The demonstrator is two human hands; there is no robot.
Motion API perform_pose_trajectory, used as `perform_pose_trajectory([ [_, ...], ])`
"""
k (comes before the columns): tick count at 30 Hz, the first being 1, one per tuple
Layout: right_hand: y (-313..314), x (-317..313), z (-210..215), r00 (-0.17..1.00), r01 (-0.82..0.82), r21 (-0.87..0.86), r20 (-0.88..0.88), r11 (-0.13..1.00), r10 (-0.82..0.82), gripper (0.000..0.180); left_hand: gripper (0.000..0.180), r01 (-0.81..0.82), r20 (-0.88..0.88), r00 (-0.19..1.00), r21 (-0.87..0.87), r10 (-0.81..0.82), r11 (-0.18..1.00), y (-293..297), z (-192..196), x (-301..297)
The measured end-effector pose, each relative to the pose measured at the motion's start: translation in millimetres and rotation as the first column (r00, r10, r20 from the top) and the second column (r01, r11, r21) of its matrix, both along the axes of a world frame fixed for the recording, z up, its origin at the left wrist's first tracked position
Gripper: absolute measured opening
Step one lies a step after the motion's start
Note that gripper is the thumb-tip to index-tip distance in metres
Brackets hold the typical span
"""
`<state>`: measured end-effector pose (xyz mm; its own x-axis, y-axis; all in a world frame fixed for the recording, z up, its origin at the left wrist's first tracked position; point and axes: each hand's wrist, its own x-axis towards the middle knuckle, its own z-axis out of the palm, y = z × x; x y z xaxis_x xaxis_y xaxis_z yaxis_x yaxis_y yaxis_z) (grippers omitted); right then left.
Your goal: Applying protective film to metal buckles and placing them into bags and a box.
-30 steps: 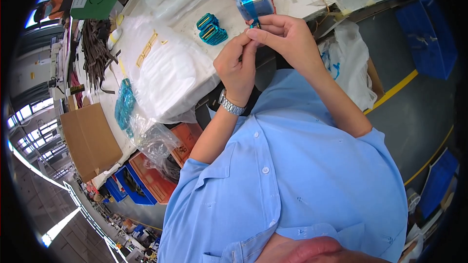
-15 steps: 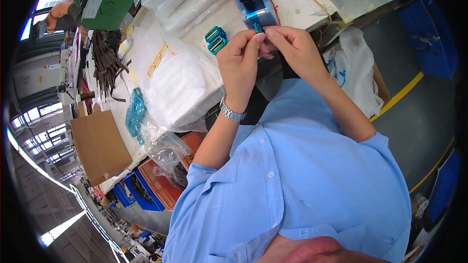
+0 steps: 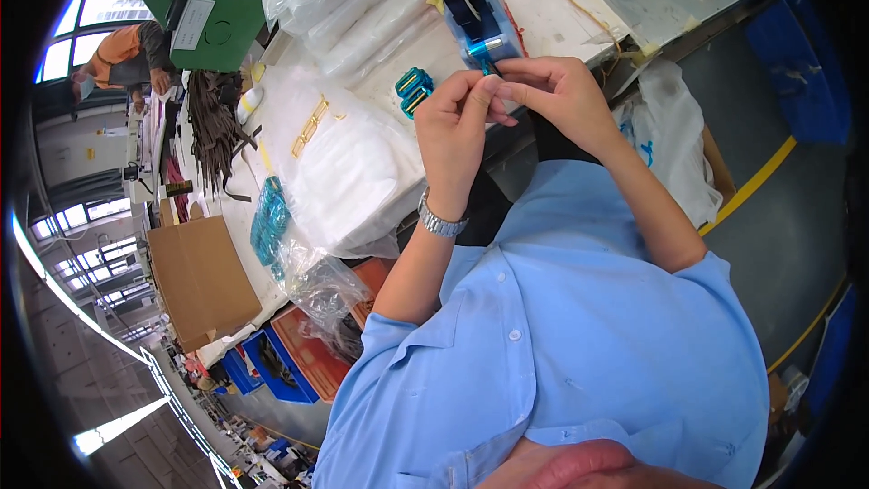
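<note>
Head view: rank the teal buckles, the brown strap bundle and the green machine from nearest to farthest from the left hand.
1. Teal buckles: on the table just left of the left hand.
2. Brown strap bundle: farther left along the table.
3. Green machine: farthest, at the table's upper-left end.

small blue clip; pinched at bench edge

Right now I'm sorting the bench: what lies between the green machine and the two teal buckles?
In the head view, clear plastic bags of white goods lie between the green machine and the teal buckles.
</note>
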<state>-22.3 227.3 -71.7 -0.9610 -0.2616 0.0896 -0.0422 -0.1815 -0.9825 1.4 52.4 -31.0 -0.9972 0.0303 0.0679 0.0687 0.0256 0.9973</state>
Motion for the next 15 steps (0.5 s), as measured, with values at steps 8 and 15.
perform_pose_trajectory([
  [8, 2, 24, 15, 0.999, -0.043, 0.143, 0.031, 0.989, 0.039, 0.036, 0.021, -0.032, 0.147, 0.989, 0.031, 0.027, 0.999, 3, 5, 22],
  [15, 0, 42, 26, 0.97, -0.048, 0.295, -0.212, 0.954, 0.114, 0.045, 0.02, 0.105, 0.096, 0.988, 0.123, -0.117, 0.987, -12, -4, 44],
])
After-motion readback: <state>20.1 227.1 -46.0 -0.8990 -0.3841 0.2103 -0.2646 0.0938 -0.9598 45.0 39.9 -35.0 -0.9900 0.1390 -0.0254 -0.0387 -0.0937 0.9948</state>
